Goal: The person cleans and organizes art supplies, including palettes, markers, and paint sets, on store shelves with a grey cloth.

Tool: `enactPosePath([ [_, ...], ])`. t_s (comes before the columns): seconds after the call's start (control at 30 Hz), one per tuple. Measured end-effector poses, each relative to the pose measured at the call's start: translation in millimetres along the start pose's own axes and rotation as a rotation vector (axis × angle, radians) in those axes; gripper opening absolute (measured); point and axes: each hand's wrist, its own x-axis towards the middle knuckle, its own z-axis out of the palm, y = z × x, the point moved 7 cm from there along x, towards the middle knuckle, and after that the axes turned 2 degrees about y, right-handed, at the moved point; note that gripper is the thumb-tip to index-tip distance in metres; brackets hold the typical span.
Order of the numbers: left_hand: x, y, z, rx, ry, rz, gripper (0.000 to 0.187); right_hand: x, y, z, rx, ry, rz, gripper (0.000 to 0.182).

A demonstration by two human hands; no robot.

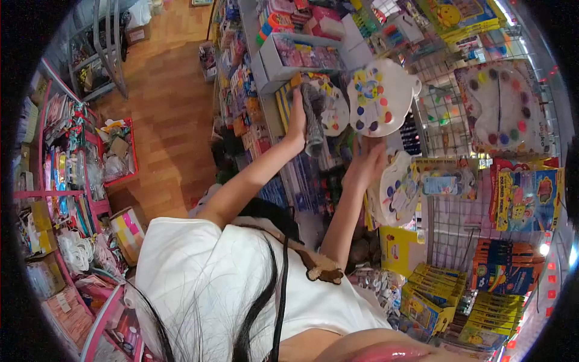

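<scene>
My left hand (297, 120) is closed round a crumpled grey cloth (313, 117), beside a white palette-shaped pack with coloured dots (335, 108). My right hand (363, 166) is raised below a larger white palette-shaped pack (381, 99), its fingers near that pack's lower edge. Another palette pack (398, 190) is just right of this hand. Whether the right fingers grip anything is hard to tell, since the fingertips are partly hidden.
A wire grid (452, 217) with hanging packs stands at the right, yellow boxes (431, 295) below it. Packed shelves (241, 90) run beside the wooden floor (163, 120). A red crate (134, 154) and a metal ladder (99, 48) are at the left.
</scene>
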Motion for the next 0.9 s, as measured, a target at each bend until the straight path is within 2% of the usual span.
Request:
enactPosePath([
  [0.07, 4, -2, 7, 0.028, -0.04, 0.118, 0.086, -15, 7, 8, -0.182, -0.06, -0.007, 0.068],
  [0.1, 2, -2, 20, 0.016, -0.092, 0.162, 0.082, -10, -13, 7, -0.213, -0.1, -0.05, 0.069],
  [0.17, -19, 0, 42, 0.044, -0.306, 0.2, 0.071, -28, -9, 21, -0.151, -0.129, -0.093, 0.071],
  [0.2, -43, -1, 55, 0.002, -0.423, 0.099, 0.071, -37, -10, 26, -0.158, -0.122, -0.156, 0.072],
  [0.23, -71, -2, 73, -0.054, -0.539, -0.006, 0.071, -41, 4, 9, -0.198, -0.013, -0.132, 0.07],
  [0.3, -109, -1, 103, -0.052, -0.781, 0.167, 0.073, -53, 42, -34, -0.278, 0.206, -0.079, 0.069],
  [0.33, -117, -3, 100, 0.209, -0.746, 0.319, 0.074, -60, 25, -36, -0.277, 0.243, -0.059, 0.064],
  [0.4, -122, 3, 101, 0.46, -0.715, 0.507, 0.075, -62, -7, -33, -0.184, 0.257, -0.101, 0.055],
  [0.47, -122, 29, 106, 0.619, -0.708, 0.741, 0.064, -66, -31, -33, -0.144, 0.28, -0.126, 0.045],
  [0.57, -97, 43, 106, 0.755, -0.351, 0.882, 0.062, -79, -22, -65, 0.039, 0.636, 0.035, 0.052],
  [0.6, -90, 43, 111, 0.746, -0.28, 0.895, 0.074, -88, -32, -64, 0.049, 0.89, 0.146, 0.056],
  [0.63, -85, 40, 118, 0.786, -0.261, 0.896, 0.08, -82, -38, -65, 0.156, 0.727, 0.048, 0.06],
  [0.7, -78, 35, 129, 0.869, -0.228, 0.887, 0.091, -85, -51, -69, 0.065, 0.774, -0.012, 0.064],
  [0.73, -73, 28, 134, 0.938, -0.192, 0.932, 0.105, -87, -63, -64, 0.025, 0.788, -0.04, 0.061],
  [0.9, -50, 1, 146, 0.94, -0.109, 0.919, 0.113, -85, -78, -52, 0.004, 0.721, -0.034, 0.057],
])
